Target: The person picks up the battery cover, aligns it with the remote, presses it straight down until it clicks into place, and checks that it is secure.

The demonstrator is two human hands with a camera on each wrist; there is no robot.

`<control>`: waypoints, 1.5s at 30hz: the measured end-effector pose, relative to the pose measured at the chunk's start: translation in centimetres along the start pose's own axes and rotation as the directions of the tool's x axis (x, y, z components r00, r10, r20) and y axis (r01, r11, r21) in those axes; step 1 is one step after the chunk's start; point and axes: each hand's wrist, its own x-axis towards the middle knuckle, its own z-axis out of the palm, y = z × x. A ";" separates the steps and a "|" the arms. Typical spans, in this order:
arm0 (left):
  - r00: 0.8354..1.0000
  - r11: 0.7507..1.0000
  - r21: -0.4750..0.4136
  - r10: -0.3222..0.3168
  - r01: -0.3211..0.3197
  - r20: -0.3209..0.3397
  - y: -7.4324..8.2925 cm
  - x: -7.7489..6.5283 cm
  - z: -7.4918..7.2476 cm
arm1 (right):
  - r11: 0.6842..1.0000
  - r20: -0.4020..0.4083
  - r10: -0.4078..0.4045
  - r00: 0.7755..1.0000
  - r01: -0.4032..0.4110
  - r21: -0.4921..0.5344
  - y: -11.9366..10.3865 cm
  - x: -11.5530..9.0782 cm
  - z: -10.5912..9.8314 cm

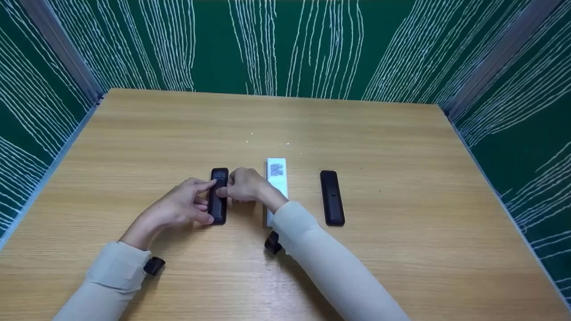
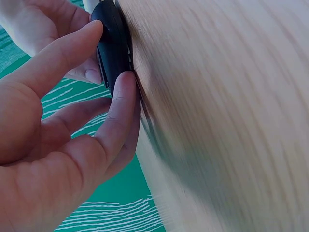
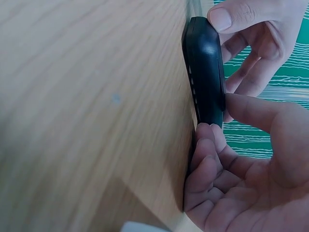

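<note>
A slim black remote control (image 1: 217, 203) lies lengthwise on the table between my hands, a greyish patch near its far end. My left hand (image 1: 185, 203) grips it from the left, with the thumb toward the near end and a fingertip at the upper left edge. From the right, my right hand (image 1: 244, 185) pinches it, thumb on the top face and the other fingers curled against the side. In the right wrist view the remote's dark side (image 3: 205, 72) shows between both hands. Its underside is hidden.
Beneath my right wrist lies a long white box (image 1: 277, 178) with a printed square code, partly covered. Further right is a second black bar-shaped thing (image 1: 332, 198), like a remote. Small white specks dot the wooden table (image 1: 379, 147). Green, white-streaked panels (image 1: 214, 49) surround it.
</note>
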 end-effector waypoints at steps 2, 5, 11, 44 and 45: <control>1.000 1.000 0.003 -0.001 0.001 0.000 0.0 0.0 0.0 | 1.000 0.002 0.001 1.000 -0.001 0.002 0.0 0.0 0.0; 1.000 1.000 0.002 0.002 -0.002 0.002 0.0 0.0 0.0 | 1.000 0.006 0.001 1.000 -0.001 -0.001 0.0 0.0 -0.1; 1.000 1.000 -0.017 0.012 -0.012 0.002 0.1 -0.2 0.1 | 1.000 0.019 0.007 1.000 -0.007 -0.004 -0.1 0.2 0.0; 1.000 1.000 0.017 -0.007 0.007 -0.002 0.1 -0.1 0.1 | 1.000 0.006 -0.027 1.000 0.027 -0.015 0.0 0.1 0.0; 1.000 1.000 0.013 -0.008 0.008 -0.001 0.1 0.0 0.1 | 0.999 0.004 -0.034 0.999 0.034 -0.014 0.0 0.0 0.0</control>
